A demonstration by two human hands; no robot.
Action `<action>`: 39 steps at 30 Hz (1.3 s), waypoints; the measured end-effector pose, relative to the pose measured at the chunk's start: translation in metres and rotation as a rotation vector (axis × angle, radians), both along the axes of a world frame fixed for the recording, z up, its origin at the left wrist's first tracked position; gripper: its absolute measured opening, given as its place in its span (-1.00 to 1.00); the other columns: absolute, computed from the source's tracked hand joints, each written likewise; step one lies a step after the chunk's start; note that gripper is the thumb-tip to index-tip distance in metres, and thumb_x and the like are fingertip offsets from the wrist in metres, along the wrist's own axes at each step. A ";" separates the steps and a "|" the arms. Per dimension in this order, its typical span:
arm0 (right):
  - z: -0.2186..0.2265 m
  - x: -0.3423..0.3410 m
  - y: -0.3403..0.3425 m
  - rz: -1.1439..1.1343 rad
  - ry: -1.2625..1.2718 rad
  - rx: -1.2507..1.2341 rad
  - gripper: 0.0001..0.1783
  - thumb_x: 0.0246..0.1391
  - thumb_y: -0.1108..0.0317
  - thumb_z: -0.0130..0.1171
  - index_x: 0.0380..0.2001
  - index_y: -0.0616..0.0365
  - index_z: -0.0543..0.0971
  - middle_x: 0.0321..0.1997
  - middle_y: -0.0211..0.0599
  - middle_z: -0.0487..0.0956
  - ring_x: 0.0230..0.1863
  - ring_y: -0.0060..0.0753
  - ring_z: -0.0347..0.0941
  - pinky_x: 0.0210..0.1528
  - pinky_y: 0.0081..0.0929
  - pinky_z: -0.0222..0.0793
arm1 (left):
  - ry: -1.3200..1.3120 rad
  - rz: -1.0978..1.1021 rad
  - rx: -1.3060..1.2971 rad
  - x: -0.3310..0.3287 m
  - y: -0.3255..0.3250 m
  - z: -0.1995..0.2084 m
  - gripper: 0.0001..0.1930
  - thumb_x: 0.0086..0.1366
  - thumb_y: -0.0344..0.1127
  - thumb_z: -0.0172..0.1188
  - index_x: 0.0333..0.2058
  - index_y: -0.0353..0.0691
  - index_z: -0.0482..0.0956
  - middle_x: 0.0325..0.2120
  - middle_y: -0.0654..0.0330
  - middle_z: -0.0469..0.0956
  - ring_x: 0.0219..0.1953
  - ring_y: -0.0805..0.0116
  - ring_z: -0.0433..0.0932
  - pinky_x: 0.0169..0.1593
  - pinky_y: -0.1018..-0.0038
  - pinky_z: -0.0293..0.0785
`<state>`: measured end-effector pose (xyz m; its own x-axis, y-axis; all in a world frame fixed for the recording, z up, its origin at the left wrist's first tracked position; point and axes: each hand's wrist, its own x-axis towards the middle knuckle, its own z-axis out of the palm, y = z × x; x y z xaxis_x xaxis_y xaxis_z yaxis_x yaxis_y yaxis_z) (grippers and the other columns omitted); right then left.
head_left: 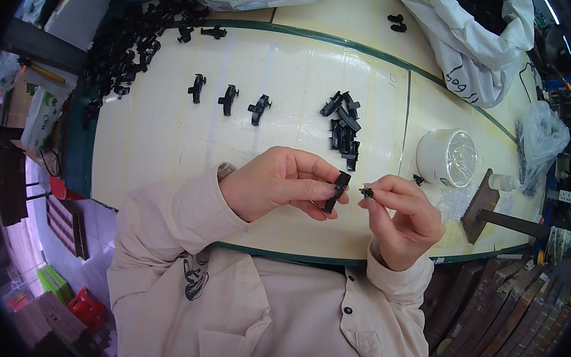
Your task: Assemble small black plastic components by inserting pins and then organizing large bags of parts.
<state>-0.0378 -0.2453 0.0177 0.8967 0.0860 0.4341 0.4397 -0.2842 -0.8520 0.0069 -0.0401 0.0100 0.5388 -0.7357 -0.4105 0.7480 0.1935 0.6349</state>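
Note:
Over the near part of the table, my left hand [286, 184] pinches a black plastic part [337, 192], long and narrow, between thumb and fingers. Close to its right, my right hand [404, 217] holds a small black piece [366, 192] at its fingertips. A narrow gap separates the two pieces. Beyond my hands lies a loose cluster of black plastic parts [343, 130]. Three joined black parts stand in a row farther left, the nearest being a winged black assembly [259, 110]. Fine detail of the held pieces is too small to make out.
A large heap of black parts [125, 53] covers the far left corner. White sacks [445, 38] stand at the back, one open with black contents. On the right are a white round tub [439, 158], a brown metal plate on a bar [481, 207] and a clear plastic bag [542, 135].

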 end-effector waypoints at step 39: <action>0.003 0.005 0.001 0.128 -0.165 -0.290 -0.69 -0.25 0.70 0.24 -0.31 0.41 0.52 -0.27 -0.05 0.52 -0.39 -0.25 0.55 -0.40 -0.53 0.50 | -0.196 0.031 0.078 -0.003 -0.007 0.004 -0.83 0.22 -0.44 0.10 -0.24 -0.41 0.49 -0.39 0.10 0.58 -0.39 0.44 0.58 -0.31 0.60 0.52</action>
